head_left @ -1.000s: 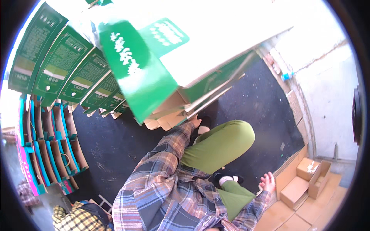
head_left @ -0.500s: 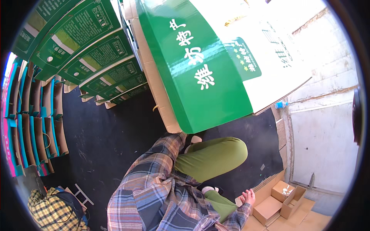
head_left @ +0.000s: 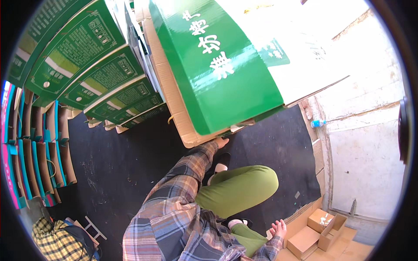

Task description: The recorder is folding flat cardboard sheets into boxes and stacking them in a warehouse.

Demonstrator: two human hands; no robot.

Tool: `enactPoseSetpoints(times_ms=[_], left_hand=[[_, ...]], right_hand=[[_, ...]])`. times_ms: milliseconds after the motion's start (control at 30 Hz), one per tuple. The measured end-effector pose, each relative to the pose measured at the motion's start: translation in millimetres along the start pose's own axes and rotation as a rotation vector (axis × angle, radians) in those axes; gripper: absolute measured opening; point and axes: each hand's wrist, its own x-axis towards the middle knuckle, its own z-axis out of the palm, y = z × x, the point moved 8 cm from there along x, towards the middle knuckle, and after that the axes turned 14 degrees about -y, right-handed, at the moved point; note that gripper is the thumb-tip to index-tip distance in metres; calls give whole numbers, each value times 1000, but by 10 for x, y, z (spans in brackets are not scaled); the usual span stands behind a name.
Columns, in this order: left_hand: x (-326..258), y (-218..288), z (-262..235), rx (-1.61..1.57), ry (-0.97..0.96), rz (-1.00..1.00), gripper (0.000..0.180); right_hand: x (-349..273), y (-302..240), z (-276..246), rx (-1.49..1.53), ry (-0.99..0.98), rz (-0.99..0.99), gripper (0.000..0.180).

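One hand carries the work here: the left hand (head_left: 220,142) is raised on a plaid sleeve to the lower edge of a big green-and-white carton (head_left: 226,65), which tilts high over the person's head. The fingers touch the brown cardboard underside at the carton's near corner. Whether they curl round the edge or only press up against it cannot be told, since the carton hides most of the hand. The right hand (head_left: 278,227) hangs low at the person's side, empty, with its fingers spread, just above some small brown boxes (head_left: 320,230) on the floor.

As a judgement, the step in hand is bearing up or steadying the carton at one corner. With only one hand on so wide a load, any further move calls for the free hand to come up under the far side, so the carton does not swing or slide.

The space is tight. A leaning stack of green cartons (head_left: 96,65) stands just beside the held one on the left. Flat blue and pink cartons (head_left: 30,152) stand on edge along the left wall. The person's bent knee in green trousers (head_left: 244,189) is right below the carton, over a black floor mat (head_left: 122,165). A small bottle (head_left: 318,123) lies by the pale wall to the right. Another person in a yellow check shirt (head_left: 54,239) is at the lower left, well apart.
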Motion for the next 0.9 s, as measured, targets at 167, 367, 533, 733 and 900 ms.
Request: enactPoseSetpoints(times_ms=[167,367,533,733,900], left_hand=[[-23,333,8,33,-35,146,80],[221,114,-376,81,152,98,75],[338,405,-627,125,157,116,73],[432,256,-1297,206,247,-28,62],[199,563,-1602,280,250,-234,61]], right_hand=[[25,31,-15,10,4,11,41],[132,24,7,-3,-20,26,42],[6,30,-28,-4,52,43,42],[-9,34,58,-35,56,86,43],[16,184,-66,-22,72,105,44]])
